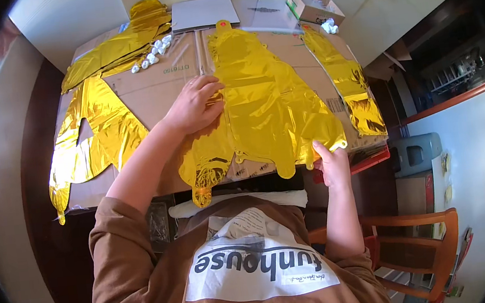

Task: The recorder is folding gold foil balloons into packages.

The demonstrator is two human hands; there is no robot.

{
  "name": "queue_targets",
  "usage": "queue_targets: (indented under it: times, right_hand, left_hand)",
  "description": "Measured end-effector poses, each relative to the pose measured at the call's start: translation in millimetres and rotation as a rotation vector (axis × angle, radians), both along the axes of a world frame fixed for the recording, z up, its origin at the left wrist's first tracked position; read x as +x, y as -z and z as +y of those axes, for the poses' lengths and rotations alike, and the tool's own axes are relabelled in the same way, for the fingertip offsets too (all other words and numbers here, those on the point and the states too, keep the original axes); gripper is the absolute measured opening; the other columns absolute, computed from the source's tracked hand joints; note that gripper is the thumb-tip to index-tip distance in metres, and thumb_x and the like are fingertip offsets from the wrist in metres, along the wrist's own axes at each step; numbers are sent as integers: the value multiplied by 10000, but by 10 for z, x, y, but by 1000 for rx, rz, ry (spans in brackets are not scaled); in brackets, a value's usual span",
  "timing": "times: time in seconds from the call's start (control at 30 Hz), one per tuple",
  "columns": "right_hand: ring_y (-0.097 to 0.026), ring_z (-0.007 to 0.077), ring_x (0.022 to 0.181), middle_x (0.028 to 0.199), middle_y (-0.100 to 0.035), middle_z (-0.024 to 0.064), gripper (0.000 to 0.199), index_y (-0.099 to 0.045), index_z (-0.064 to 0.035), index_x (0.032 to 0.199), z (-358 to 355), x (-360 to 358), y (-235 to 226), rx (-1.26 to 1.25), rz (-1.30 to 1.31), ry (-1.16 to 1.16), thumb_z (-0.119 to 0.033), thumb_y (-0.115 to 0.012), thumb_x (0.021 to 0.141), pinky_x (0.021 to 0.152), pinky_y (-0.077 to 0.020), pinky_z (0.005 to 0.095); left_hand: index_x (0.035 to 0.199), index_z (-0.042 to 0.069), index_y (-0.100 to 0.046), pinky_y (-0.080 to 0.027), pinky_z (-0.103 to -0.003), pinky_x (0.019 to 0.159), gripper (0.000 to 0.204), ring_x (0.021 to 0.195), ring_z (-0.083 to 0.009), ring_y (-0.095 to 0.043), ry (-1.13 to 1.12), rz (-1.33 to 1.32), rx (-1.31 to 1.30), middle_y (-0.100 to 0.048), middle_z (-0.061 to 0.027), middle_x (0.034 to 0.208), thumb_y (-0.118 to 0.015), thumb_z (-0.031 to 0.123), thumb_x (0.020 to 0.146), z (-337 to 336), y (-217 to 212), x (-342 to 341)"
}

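Pinching the near right corner of a flat gold foil balloon (267,101), the right hand (332,165) is closed on its edge, seemingly to keep it taut, while the left hand (193,104) lies open, fingers spread, pressing it onto the cardboard sheet (164,77). More gold balloons (98,125) flank it (uninflated); farther off sit white plugs (152,53) and a small box (313,7).

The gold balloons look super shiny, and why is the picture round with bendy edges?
In the head view, the gold foil balloon under the left hand and right hand mirrors the room light in bright crinkly patches. The fisheye lens bends the cardboard sheet edges and leaves black corners. A window at far left is washed out.
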State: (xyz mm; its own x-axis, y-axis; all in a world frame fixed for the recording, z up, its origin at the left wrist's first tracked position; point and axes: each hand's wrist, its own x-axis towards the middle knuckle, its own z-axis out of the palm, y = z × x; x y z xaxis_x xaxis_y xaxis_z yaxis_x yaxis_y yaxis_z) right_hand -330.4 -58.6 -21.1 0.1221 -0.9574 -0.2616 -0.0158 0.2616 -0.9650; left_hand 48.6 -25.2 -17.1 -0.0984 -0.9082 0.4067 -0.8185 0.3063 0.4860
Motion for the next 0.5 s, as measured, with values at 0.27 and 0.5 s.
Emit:
queue_targets:
  times: [0.27, 0.5]
  right_hand:
    - [-670, 124, 916, 1109, -699, 39, 325, -642, -9, 1212, -3, 17, 30, -101, 71, 7, 6, -723, 898, 815, -544, 283]
    - [-655, 138, 971, 1125, -696, 59, 324, -629, 24, 1230, 12, 8, 90, -82, 23, 35, -5, -711, 918, 883, -521, 302]
  left_hand:
    - [1320, 26, -585, -325, -486, 1179, 552, 1375, -382, -451, -56, -216, -26, -542, -200, 1391, -689, 372, 903, -145, 146, -231]
    - [1277, 33, -596, -350, -482, 1154, 535, 1344, -387, -467, -49, -150, -52, -541, -192, 1359, -716, 366, 877, -111, 146, -240]
